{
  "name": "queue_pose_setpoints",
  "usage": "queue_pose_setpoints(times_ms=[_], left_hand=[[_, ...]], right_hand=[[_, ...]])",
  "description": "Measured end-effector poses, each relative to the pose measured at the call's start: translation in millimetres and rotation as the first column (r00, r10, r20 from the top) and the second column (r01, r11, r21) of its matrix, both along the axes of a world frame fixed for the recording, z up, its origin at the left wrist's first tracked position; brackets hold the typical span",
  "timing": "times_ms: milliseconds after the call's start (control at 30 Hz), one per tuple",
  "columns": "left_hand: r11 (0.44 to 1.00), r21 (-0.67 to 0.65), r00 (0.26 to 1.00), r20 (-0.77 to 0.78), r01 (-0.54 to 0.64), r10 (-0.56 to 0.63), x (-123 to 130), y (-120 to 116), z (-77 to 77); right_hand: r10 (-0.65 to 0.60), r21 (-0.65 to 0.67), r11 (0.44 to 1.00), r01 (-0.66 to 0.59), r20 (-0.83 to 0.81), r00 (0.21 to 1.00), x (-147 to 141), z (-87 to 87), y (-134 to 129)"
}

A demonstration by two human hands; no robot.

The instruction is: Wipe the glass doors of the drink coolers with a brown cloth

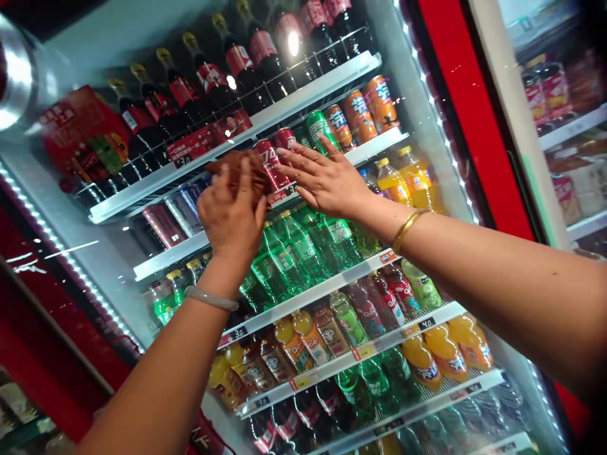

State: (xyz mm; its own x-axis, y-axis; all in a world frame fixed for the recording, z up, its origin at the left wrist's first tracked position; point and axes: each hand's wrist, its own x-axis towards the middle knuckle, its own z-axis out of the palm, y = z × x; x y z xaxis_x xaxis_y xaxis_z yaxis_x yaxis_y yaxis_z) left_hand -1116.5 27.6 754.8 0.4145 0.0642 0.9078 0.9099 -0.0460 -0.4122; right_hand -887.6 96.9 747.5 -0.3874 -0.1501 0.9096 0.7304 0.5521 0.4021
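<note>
My left hand (232,218), with a pale bangle at the wrist, presses a crumpled brown cloth (239,169) against the front of a lit drinks cooler. The cloth bunches above and behind its fingers. To the right, my right hand (325,177) lies flat with its fingers stretched out and a gold bracelet on the wrist; nothing shows in it. Beyond the hands are red cans (272,161), a green can (321,129) and orange cans (360,114).
Cola bottles (208,72) line the top shelf. Green bottles (296,249) and juice bottles (296,338) fill lower shelves. A red frame (467,114) runs down the right side, with another stocked cooler (564,120) beyond it.
</note>
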Motion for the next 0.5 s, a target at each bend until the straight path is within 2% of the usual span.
queue_pose_setpoints(times_ms=[67,100,167,200,233,300,333,400,433,500], left_hand=[[0.999,0.044,0.988,0.151,0.023,-0.03,21.8,7.1,-8.0],[0.998,0.033,0.987,0.151,0.045,-0.05,32.8,11.0,-18.6],[0.995,-0.049,0.995,0.057,0.085,-0.082,47.7,16.5,-39.3],[0.993,-0.066,0.995,0.027,0.093,-0.091,50.3,17.4,-44.3],[0.991,-0.091,0.995,-0.02,0.094,-0.096,50.3,17.3,-43.6],[0.989,-0.113,0.992,-0.074,0.09,-0.099,47.3,15.0,-27.9],[0.991,-0.1,0.994,-0.055,0.09,-0.096,47.1,14.1,-16.8],[0.995,-0.024,0.993,0.078,0.095,-0.092,54.3,15.1,0.0],[0.995,0.01,0.986,0.137,0.095,-0.096,61.6,17.5,2.2],[0.993,0.046,0.977,0.182,0.104,-0.111,79.0,24.7,-5.8]], right_hand=[[-0.041,-0.009,0.999,0.04,-0.045,0.998,0.8,-0.2,-0.4],[-0.051,-0.02,0.999,0.05,-0.074,0.996,1.3,-0.4,-0.4],[-0.067,-0.047,0.997,0.061,-0.132,0.989,2.0,-0.8,0.1],[-0.074,-0.061,0.996,0.065,-0.155,0.985,2.2,-0.9,0.6],[-0.081,-0.07,0.995,0.07,-0.17,0.982,2.2,-1.1,1.2],[-0.1,-0.08,0.993,0.085,-0.207,0.973,1.3,-1.1,3.5],[-0.11,-0.082,0.992,0.093,-0.24,0.965,0.3,-1.0,5.4],[-0.122,-0.079,0.992,0.102,-0.319,0.94,-2.2,-0.5,10.3],[-0.123,-0.077,0.992,0.102,-0.36,0.925,-3.6,-0.2,12.9],[-0.109,-0.068,0.994,0.089,-0.404,0.908,-5.4,0.6,17.0]])
